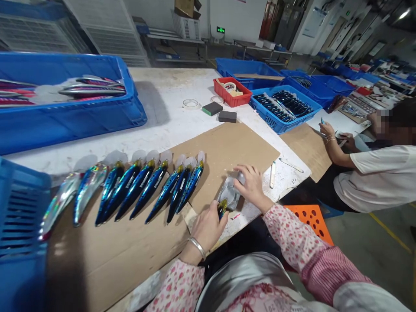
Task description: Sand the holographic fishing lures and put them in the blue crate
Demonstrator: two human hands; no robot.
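Observation:
My left hand, with a silver bracelet at the wrist, is closed around a fishing lure; the lure's yellow-green head shows between thumb and fingers, its body hidden in the palm. The lure's clear lip lies against a greyish transparent piece on the table edge. My right hand is just beyond it, thumb and fingers curled around a small whitish translucent thing too covered to name. Left of my hands, a row of blue lures with clear lips lies on cardboard; two at the far left look silvery.
A blue bin of lures stands at back left, another blue crate nearer. Behind are sanding blocks, a tape roll, a red tray and a lure basket. A knife lies right. A co-worker sits right.

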